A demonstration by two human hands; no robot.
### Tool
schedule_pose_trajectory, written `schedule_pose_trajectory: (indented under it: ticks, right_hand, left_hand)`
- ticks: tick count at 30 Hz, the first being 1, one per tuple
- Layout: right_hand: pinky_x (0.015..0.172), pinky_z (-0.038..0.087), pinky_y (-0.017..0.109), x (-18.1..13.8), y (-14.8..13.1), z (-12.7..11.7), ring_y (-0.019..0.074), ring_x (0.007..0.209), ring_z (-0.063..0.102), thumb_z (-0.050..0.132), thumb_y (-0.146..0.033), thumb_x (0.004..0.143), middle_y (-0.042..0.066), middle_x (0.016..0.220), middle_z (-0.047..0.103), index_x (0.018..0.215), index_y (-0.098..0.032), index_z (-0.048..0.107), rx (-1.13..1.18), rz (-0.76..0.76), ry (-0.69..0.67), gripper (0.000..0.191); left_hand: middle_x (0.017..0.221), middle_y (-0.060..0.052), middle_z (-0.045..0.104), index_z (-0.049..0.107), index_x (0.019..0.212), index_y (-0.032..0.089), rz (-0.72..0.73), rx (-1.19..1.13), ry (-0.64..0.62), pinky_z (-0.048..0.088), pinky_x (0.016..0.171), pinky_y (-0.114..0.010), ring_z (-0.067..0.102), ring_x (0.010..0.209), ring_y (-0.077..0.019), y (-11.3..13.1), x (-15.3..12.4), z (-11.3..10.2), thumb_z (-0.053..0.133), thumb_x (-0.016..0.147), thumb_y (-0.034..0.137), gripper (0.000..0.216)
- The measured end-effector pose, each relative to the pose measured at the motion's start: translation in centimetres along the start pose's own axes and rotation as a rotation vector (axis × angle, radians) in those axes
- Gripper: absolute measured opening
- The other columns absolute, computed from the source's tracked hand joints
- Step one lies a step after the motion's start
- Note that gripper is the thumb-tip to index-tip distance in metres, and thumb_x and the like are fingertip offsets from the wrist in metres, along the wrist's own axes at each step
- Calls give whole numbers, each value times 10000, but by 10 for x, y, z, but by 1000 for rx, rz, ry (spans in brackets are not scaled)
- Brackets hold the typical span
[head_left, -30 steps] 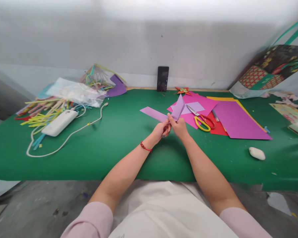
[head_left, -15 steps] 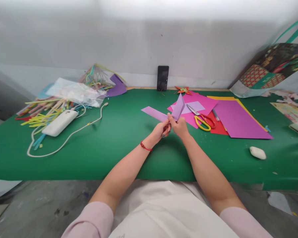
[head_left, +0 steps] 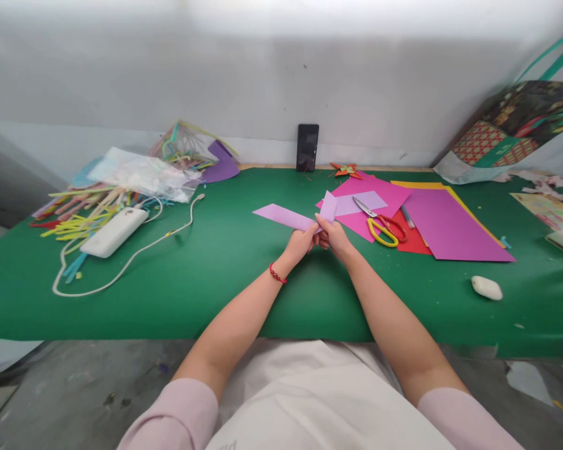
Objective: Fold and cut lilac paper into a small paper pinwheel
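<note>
Loose paper strips [head_left: 75, 220]: they lie in a pile far to the left of the left hand, yellow, pink and blue ones mixed.
Clear plastic bag [head_left: 143, 173]: it lies behind the pile, far left of the hands and further from the person; more coloured strips are inside it and some stick out at its back end.
White power bank [head_left: 114, 232]: it is left of the left hand, beside the pile, with a white cable [head_left: 136, 251] curling around it.
Lilac paper strip [head_left: 284, 217]: it is held just above the green mat [head_left: 225, 275]. The long end points away to the left of the left hand, and the short folded end stands up above the right hand.
Left hand [head_left: 301, 240]: the fingers are closed on the strip at the fold, thumb on top.
Right hand [head_left: 336, 238]: it touches the left hand, and its fingers pinch the same fold from the other side.
Scissors [head_left: 382, 228]: just right of the right hand, lying on pink sheets [head_left: 385, 195].
Magenta sheet [head_left: 450, 226]: further right, flat on the mat.
Patterned bag [head_left: 511, 128]: far right of the right hand, leaning on the wall; I cannot tell what is inside.
</note>
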State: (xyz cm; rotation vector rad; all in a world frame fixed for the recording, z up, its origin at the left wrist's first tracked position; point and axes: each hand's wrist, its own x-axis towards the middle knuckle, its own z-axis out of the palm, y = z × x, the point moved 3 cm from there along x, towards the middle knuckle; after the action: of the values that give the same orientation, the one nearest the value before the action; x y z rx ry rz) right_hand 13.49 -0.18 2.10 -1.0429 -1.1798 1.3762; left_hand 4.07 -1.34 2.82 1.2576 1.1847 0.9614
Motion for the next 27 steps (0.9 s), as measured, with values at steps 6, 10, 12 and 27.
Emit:
schedule_pose_trajectory:
  ticks: [6,10,12,27]
  right_hand:
    - [292,261,225,-3,-6,9,68,271,306,572,-650,686,-48,272,297,338,-217,261,37,20,58,637]
    - [291,242,229,-3,-6,9,64,261,268,531,-678,697,-59,267,231,330,-219,242,39,9,37,655]
    - [289,232,232,-3,-6,7,60,257,235,493,-688,716,-65,271,206,336,-221,230,27,21,3,657]
    - [330,224,220,-8,-12,4,56,298,233,560,-594,725,-72,303,213,346,-212,257,84,50,-172,617]
  left_hand:
    - [277,44,347,397,363,173,46,-53,63,332,427,-201,359,306,-60,1,-1,-3,431,854,236,497]
    - [321,47,354,417,420,171,45,-176,8,305,403,-217,339,317,-61,-3,2,-2,422,863,269,453]
    - [352,47,351,421,456,171,42,-254,-10,285,395,-225,328,328,-61,-3,2,-3,415,870,287,430]
    - [388,63,291,366,473,173,20,-280,-159,193,403,-234,235,357,-46,3,-1,-10,476,812,344,395]
